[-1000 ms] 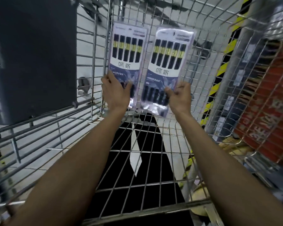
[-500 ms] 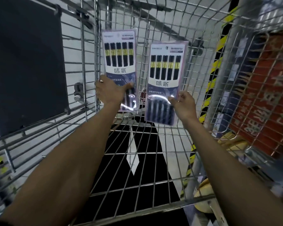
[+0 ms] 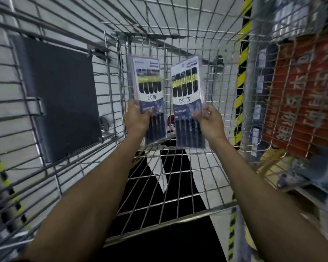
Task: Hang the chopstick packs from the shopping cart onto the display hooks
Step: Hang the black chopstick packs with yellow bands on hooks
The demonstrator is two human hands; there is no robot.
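Left fingers: thumb of the left hand (image 3: 137, 121) lies across the front of the left pack (image 3: 149, 80); the rest are hidden behind it, clamped on its lower half.
Right fingers: right hand (image 3: 211, 124) pinches the lower right edge of the right pack (image 3: 186, 86), thumb in front and curled fingers at the edge.
Packs: centre of the frame, upright, side by side with a narrow gap, the right one tilted slightly, held above the wire floor of the shopping cart (image 3: 222, 95).
Handling: probably light, flat and fairly stiff; the glossy film looks slippery. Gripping low leaves the top edge free; any hang hole there is too blurred to see.
Display hooks: none in view.
Surroundings: dark panel (image 3: 62, 95) at left, striped post (image 3: 242, 82) and red sign (image 3: 301, 95) at right.
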